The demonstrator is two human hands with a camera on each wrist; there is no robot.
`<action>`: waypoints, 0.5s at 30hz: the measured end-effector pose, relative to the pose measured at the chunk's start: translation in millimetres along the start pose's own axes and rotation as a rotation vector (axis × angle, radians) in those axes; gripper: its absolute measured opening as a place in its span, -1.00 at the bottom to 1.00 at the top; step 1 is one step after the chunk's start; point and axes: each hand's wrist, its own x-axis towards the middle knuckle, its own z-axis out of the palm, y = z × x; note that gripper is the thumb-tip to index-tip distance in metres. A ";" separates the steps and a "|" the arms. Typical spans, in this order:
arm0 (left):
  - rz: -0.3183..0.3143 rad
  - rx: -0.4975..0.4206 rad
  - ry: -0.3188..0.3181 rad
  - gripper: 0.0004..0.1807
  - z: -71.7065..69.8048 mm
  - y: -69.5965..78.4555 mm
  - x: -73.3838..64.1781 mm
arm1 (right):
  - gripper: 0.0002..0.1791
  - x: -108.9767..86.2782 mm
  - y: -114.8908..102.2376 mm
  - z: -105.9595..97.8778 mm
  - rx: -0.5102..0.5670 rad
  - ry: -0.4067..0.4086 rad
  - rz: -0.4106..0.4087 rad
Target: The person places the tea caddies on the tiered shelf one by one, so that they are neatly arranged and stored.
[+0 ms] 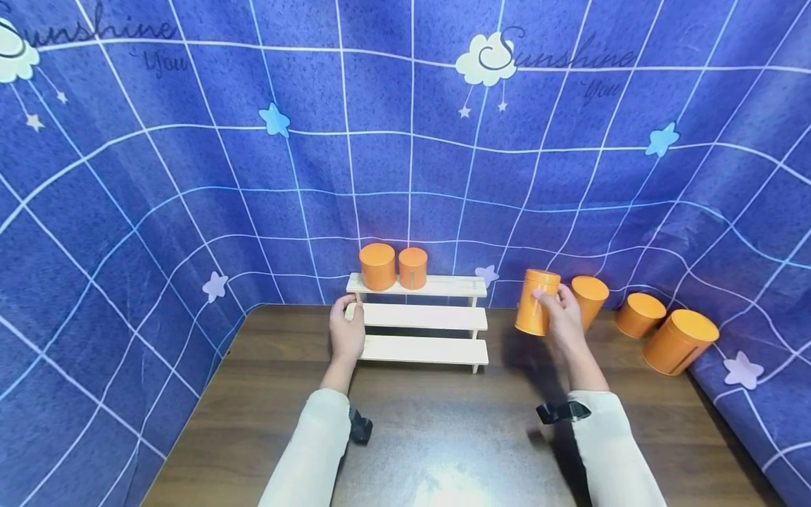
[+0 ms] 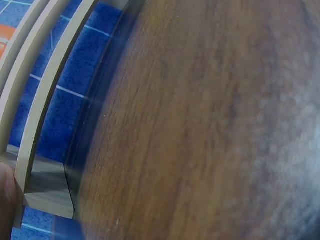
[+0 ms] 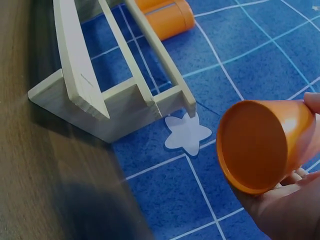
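Observation:
A pale three-tier wooden shelf (image 1: 418, 317) stands at the back of the table. My left hand (image 1: 346, 336) grips the left end of this shelf near its middle step; only a bit of the thumb (image 2: 7, 197) shows in the left wrist view. Raised off the table right of the shelf, an orange cylindrical tin (image 1: 535, 303) is held in my right hand (image 1: 566, 320). The tin's round base (image 3: 254, 146) faces the right wrist camera. On the top step sit a wider orange tin (image 1: 377, 267) and a narrower orange tin (image 1: 413, 269), side by side at its left half.
Right of my right hand, a tall orange tin (image 1: 591, 299), a short one (image 1: 640, 315) and a large one (image 1: 683, 341) stand along the table's back right edge. A blue gridded cloth (image 1: 393, 162) hangs behind the brown wood-grain table (image 1: 431, 429) and along its sides.

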 end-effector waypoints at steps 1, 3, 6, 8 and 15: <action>0.000 0.001 0.001 -0.72 0.2 0.1 0.1 | -0.82 -0.1 -0.1 1.4 -0.009 0.002 -0.008; 0.001 0.005 0.004 -0.72 0.4 0.2 -0.2 | -0.80 0.0 -0.4 3.9 -0.053 0.003 -0.027; 0.003 0.010 0.008 -0.72 0.6 0.5 -0.4 | -0.76 0.1 -1.1 7.6 -0.108 -0.005 -0.048; 0.003 0.011 0.010 -0.72 0.6 0.9 -0.8 | -0.73 0.5 -1.3 9.5 -0.147 -0.009 -0.060; 0.003 0.000 0.003 -0.72 0.0 2.0 -1.2 | -0.57 3.2 0.2 18.6 -0.238 0.009 -0.130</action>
